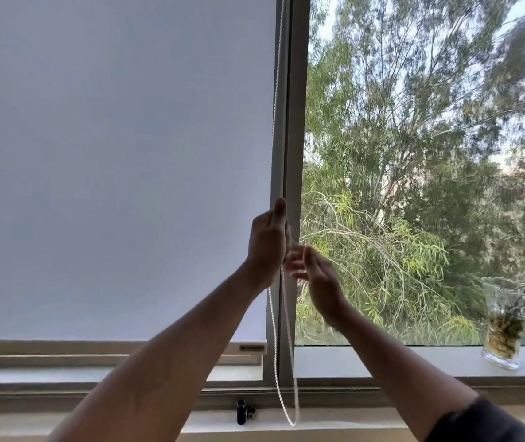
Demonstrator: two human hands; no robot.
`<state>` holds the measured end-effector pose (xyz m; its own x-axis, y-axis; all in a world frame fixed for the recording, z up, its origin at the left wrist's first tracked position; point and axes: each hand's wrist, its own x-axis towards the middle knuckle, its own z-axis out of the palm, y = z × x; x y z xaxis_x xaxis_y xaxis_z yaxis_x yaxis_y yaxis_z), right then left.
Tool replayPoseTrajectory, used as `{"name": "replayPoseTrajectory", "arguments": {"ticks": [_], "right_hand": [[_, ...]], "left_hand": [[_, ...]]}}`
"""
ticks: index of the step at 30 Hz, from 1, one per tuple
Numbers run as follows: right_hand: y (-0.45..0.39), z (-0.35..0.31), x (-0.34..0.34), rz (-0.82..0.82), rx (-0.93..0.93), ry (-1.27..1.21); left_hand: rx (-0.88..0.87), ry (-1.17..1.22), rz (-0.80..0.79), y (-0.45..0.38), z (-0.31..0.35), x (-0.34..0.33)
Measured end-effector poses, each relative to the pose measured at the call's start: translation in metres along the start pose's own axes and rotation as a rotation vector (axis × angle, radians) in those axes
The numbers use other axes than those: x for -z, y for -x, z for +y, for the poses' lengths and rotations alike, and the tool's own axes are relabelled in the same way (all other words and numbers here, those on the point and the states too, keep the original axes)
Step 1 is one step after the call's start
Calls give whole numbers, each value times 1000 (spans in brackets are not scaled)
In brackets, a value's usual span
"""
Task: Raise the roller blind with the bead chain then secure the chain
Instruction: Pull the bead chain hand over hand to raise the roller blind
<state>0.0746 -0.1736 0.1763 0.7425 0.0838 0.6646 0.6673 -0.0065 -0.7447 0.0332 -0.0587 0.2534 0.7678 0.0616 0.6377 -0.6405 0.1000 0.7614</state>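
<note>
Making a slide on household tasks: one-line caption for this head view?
Left hand grips the bead chain beside the lowered roller blind; right hand open.

Backlit daylight; right edge seemingly blurred.

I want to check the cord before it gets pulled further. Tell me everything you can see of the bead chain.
The bead chain is white, made of small beads, looking like plastic. It hangs along the blind's right edge beside the window frame, coming down from out of view at the top. The left hand is closed on it; the right hand, blurred and open, is beside it. Below the hands two strands drop, joining in a free-hanging loop near the sill.
</note>
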Motion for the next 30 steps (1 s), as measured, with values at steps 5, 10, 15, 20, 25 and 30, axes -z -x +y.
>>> {"name": "replayPoseTrajectory", "arguments": {"ticks": [5, 10, 15, 20, 25, 30], "right_hand": [[-59, -87, -12, -88, -73, -318], [-94, -142, -30, -58, -116, -513], [-81, -129, -41, -61, -50, -693], [-63, -119, -45, -98, -33, -728], [-44, -102, -49, -110, 20, -621], [-28, -82, -49, -99, 64, -349]], "left_hand": [[33, 25, -20, 18, -18, -5], [41, -58, 1, 32, -26, -23], [32, -63, -2, 40, -37, -10], [64, -7, -12, 29, -36, 13], [67, 19, 32, -23, 26, 24], [104, 66, -93, -62, 89, 13]]}}
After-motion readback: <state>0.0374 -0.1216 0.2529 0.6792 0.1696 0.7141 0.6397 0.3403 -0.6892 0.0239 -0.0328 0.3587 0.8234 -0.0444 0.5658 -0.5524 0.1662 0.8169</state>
